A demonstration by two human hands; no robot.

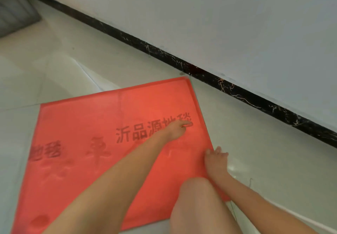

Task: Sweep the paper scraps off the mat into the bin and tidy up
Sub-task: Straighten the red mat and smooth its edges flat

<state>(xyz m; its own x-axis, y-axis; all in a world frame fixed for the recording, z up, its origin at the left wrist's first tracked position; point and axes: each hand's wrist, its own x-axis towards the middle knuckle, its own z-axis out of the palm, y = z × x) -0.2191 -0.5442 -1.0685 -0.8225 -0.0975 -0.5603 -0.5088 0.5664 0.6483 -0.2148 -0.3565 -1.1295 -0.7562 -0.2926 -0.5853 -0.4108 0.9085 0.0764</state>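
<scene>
The left hand (179,129) lies on the flat red rectangular mat (82,133), fingers stretched out. The right hand (216,158) touches the mat's right edge; I cannot tell whether it grips.

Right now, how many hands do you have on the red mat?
2. The left hand rests on the mat over the printed characters; the right hand is at the mat's right edge. No paper scraps show.
</scene>
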